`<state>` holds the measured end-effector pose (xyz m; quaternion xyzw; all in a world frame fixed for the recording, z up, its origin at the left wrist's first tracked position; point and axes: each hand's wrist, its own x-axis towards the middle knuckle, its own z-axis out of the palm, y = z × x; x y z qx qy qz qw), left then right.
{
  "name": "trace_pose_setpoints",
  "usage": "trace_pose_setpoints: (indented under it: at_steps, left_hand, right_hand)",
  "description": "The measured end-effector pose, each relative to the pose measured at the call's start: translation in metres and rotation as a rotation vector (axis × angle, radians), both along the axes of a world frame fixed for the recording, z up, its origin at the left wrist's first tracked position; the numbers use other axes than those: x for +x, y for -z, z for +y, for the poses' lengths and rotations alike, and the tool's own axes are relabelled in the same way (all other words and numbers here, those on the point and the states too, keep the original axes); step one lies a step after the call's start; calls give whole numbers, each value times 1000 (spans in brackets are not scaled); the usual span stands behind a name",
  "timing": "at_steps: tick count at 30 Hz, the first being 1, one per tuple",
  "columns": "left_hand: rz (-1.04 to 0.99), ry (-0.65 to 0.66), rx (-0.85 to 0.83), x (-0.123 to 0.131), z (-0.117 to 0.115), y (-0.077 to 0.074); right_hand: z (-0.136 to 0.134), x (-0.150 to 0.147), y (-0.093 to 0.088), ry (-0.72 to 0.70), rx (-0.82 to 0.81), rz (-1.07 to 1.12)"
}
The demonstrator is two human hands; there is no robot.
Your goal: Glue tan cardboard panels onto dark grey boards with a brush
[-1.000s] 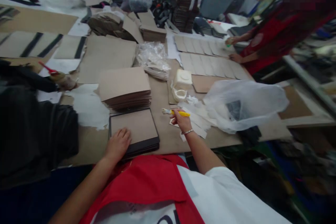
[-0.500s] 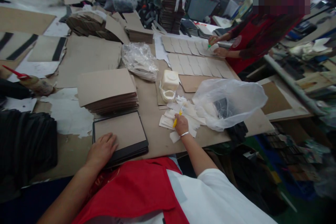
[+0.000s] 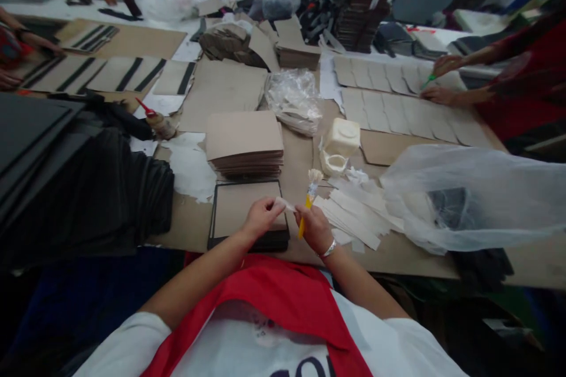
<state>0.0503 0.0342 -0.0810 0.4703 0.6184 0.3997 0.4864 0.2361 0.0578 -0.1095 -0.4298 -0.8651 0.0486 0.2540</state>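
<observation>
A small white strip (image 3: 286, 205) stretches between my two hands above the stack of black-edged boards (image 3: 239, 194). The fingers of my left hand (image 3: 262, 215) pinch its left end. My right hand (image 3: 315, 225) is closed around a yellow-handled brush (image 3: 308, 207), bristles up, and its fingertips meet the strip's other end. To the right of that hand lies a loose pile of pale strips (image 3: 354, 212). Behind the brush stands a cream plastic container (image 3: 342, 138) with an open mouth.
A pile of brown boards (image 3: 245, 138) stands behind the black-edged stack. Dark sheets (image 3: 88, 182) are heaped at left, near a red-nozzled bottle (image 3: 159, 121). A clear plastic bag (image 3: 481, 194) lies right. Co-workers' hands (image 3: 442, 85) work at the far right and far left.
My left hand has lifted off the black-edged boards and now pinches a white strip. My right hand has come left from the strip pile with the brush. The view has swung left.
</observation>
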Motion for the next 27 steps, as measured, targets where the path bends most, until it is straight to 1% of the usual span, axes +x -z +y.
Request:
trace_pose_setpoints:
  at_steps: [2, 4, 6, 8, 11, 13, 14, 17, 20, 24, 25, 27]
  left_hand:
    - [-15, -46, 11, -16, -5, 2]
    - [-4, -132, -11, -40, -15, 6]
    - [-21, -221, -68, -65, -25, 11]
    - [-83, -281, -143, -84, -31, 16]
    - [-207, -307, -229, -101, -32, 23]
    - [-256, -318, -249, -108, -29, 25]
    - [-250, -330, -251, -111, -27, 27]
    - [-94, -383, -255, -122, -21, 30]
    - [74, -394, -254, -134, -14, 35]
    - [129, -370, -278, -145, -8, 39]
    - [177, -370, -274, -146, -6, 40]
    - [356, -367, -252, -148, -5, 40]
  right_hand:
    - [-2, -9, 2, -36, -54, 48]
    - [1, -14, 4, -25, -121, 139]
    - [7, -17, 5, -7, -207, 238]
    - [14, -24, 5, 7, -298, 302]
    - [26, -40, 9, 48, -358, 321]
    - [35, -53, 14, 104, -335, 293]
    - [39, -60, 17, 136, -314, 274]
    - [50, -76, 25, 202, -271, 242]
    - [60, -88, 32, 216, -289, 262]
    - [70, -99, 43, 220, -321, 265]
    - [72, -100, 46, 221, -325, 255]
    - [75, -103, 50, 223, -319, 236]
